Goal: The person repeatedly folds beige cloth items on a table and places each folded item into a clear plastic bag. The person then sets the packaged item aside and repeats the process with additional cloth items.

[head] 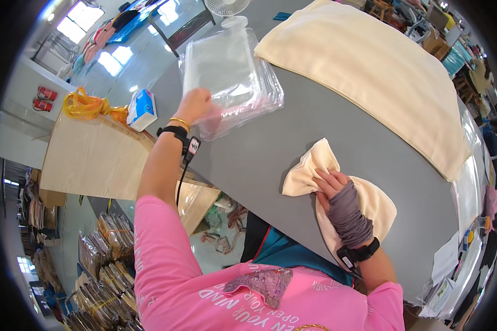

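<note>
My right hand (337, 192), in a grey fingerless sleeve, grips a cream cloth piece (379, 202). The cloth is bunched at the fingers, with one end (304, 176) flaring out beyond them and the rest lying under my palm and wrist near the table's front edge. My left hand (194, 105) is at the near left side of a pile of clear plastic bags (227, 66). Its fingers look curled but are blurred by motion, so whether a bag is held does not show.
A large flat stack of cream fabric (368, 78) covers the far right of the grey table (248, 161). A tissue pack (143, 109) and orange plastic ties (85, 105) lie at left by a wooden board (95, 159). A white fan (232, 16) stands behind the bags.
</note>
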`<state>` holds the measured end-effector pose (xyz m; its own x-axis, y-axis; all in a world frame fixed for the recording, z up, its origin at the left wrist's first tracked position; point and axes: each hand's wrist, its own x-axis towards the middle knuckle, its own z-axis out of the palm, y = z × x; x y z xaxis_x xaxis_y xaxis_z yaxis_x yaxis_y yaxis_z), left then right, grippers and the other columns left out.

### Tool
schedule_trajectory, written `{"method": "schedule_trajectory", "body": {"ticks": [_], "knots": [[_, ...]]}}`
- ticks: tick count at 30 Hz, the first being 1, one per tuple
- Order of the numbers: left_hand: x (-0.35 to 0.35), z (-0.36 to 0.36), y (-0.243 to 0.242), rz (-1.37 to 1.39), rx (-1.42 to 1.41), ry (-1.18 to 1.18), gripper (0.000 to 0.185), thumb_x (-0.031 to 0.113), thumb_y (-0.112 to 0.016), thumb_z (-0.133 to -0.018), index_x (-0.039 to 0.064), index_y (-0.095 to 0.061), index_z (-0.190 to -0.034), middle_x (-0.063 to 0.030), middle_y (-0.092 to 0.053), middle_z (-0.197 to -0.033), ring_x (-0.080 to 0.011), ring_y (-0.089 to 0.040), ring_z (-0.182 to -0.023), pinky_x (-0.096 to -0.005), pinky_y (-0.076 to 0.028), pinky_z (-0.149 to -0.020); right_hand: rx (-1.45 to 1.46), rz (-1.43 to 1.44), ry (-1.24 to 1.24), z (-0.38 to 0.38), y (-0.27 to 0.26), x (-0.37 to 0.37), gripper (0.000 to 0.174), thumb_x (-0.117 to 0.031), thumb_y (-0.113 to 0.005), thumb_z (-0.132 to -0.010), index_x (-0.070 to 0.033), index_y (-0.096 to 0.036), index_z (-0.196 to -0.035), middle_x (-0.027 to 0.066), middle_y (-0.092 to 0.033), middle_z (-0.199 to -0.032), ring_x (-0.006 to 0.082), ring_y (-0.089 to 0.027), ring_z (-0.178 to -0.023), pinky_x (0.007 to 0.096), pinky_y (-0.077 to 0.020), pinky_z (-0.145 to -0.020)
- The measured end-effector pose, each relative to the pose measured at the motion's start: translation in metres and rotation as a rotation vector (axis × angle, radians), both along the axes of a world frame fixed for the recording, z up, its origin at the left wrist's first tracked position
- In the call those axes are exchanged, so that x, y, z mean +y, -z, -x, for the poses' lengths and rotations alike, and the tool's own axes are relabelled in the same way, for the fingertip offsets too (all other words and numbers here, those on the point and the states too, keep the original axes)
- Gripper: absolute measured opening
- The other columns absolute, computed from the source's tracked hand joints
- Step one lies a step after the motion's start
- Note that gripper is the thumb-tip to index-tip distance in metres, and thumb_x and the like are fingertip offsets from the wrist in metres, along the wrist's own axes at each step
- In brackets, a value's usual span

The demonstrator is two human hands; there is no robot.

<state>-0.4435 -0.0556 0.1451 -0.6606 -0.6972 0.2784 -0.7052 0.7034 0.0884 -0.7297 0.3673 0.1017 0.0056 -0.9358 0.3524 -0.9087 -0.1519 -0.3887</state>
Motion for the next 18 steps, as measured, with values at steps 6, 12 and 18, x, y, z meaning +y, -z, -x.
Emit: {"method": "schedule_trajectory", "body": {"ticks": [6, 12, 18], "knots": [[0.066, 0.047, -0.022, -0.284, 0.33, 0.139, 0.015, 0.009, -0.056, -0.099, 0.0, -0.061, -0.111, -0.0177, -0.067, -0.099, -0.0399, -0.066, -0.093, -0.0458, -0.054, -0.086, -0.003, 0.019, -0.017, 0.009, -0.001, 0.01, 0.036, -0.004, -0.074, -0.083, -0.005, -0.071, -0.119, 0.0087, -0.069, -0.133, 0.0356, -0.062, -0.117, 0.0468, -0.0526, -0.101], [0.178, 0.064, 0.032, -0.306, 0.288, 0.217, 0.022, 0.012, -0.058, -0.1, 0.003, -0.056, -0.12, -0.0174, -0.067, -0.101, -0.0384, -0.066, -0.101, -0.0492, -0.054, -0.084, -0.181, 0.187, 0.048, 0.011, -0.016, 0.031, 0.041, 0.001, -0.071, -0.081, -0.004, -0.072, -0.121, 0.0109, -0.069, -0.132, 0.0369, -0.061, -0.117, 0.0454, -0.0514, -0.103], [0.27, 0.104, 0.015, -0.351, 0.354, 0.297, 0.031, 0.011, -0.059, -0.098, 0.001, -0.057, -0.128, -0.0138, -0.067, -0.101, -0.0371, -0.066, -0.102, -0.0476, -0.055, -0.085, -0.078, 0.103, -0.065, -0.005, -0.014, 0.04, 0.032, -0.004, -0.074, -0.082, -0.003, -0.071, -0.114, 0.0115, -0.071, -0.128, 0.0357, -0.063, -0.115, 0.0452, -0.0547, -0.098]]}}
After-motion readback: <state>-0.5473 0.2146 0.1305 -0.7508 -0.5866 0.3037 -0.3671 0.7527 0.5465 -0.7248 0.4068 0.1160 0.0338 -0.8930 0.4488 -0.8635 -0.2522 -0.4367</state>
